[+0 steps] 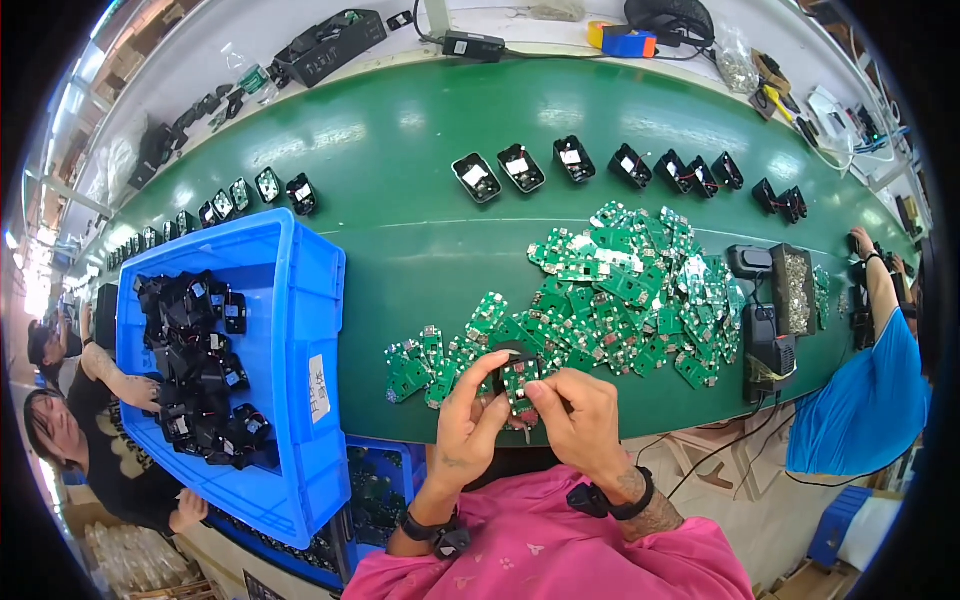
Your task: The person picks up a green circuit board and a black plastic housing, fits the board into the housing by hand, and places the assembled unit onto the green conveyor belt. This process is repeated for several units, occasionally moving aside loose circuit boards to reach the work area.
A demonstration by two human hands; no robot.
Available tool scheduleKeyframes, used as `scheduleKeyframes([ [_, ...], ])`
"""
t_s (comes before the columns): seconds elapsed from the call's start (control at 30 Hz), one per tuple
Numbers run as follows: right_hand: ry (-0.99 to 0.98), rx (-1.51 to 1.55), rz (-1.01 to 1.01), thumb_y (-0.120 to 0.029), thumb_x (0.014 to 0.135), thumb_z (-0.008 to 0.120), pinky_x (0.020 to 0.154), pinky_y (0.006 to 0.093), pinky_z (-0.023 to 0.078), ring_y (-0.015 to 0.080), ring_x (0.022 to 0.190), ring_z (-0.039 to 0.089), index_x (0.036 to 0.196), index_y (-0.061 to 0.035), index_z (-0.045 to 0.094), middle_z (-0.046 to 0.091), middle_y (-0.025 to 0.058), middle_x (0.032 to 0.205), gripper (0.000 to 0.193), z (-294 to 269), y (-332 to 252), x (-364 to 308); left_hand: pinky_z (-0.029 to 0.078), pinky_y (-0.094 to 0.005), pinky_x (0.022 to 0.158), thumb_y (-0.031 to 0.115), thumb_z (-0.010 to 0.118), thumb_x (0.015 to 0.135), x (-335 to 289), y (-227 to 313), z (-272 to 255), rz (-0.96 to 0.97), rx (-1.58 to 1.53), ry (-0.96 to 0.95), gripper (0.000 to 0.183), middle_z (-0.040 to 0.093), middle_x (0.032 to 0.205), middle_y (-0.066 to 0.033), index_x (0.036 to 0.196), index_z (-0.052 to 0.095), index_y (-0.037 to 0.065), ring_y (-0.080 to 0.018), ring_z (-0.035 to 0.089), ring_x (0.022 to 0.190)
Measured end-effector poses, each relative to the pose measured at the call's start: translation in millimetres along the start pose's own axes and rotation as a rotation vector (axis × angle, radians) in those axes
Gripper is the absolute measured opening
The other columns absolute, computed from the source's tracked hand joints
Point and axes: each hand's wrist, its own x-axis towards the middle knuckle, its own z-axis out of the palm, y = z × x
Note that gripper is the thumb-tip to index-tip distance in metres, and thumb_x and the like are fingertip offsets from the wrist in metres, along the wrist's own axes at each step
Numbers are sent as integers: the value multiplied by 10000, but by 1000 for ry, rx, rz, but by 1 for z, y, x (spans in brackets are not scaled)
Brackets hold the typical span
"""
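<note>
Both your hands, left hand (468,412) and right hand (575,408), pinch one small green circuit board (519,383) in its black plastic shell, just below the green board pile (620,300) on the counter (400,200).

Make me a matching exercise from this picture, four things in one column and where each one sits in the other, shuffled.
1. blue plastic bin
2. heap of green circuit boards
3. row of open black plastic housings
4. small green board in a black housing

A. far side of the green belt
B. between both hands
C. left of the hands
D. mid-belt, right of the bin

Pairs: 1-C, 2-D, 3-A, 4-B
</note>
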Motion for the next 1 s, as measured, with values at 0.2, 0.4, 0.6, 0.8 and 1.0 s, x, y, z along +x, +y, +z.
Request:
scheduleKeyframes([
  [0.2,-90,-226,-21,-150,897,718,459,359,421,249,493,558,718,-19,620,579,102,621,243,11,7,9,574,-269,663,57,461,1020,2,-4,-1,-172,-249,87,383,571,1283,-164,1396,426,-1,-149,625,986],
  [0.4,-175,38,262,-186,962,616,564,395,513,341,622,654,1162,-4,606,659,175,755,271,21,0,17,526,-227,547,70,461,1027,8,-6,2,-154,-63,170,315,652,1131,-146,1330,459,-17,-120,636,613],
  [0.6,-154,10,127,-124,1007,502,672,449,521,396,747,671,1409,-2,474,657,244,865,421,28,3,16,539,-232,556,48,474,1019,9,-19,-4,-19,137,142,331,651,1125,-171,1345,457,-4,-127,665,661],
  [0.8,-205,-77,94,-108,994,512,596,374,490,261,627,636,1378,-42,526,632,179,775,390,18,6,20,572,-244,576,24,493,1004,17,0,-11,-257,-238,5,369,650,1083,-166,1368,432,1,-151,689,711],
  [1.0,-104,76,64,-81,983,527,666,357,517,259,730,663,1333,-35,549,667,168,903,353,30,11,17,567,-258,585,7,503,995,12,-8,-8,-163,-99,37,368,650,1068,-160,1358,440,-2,-148,687,703],
])
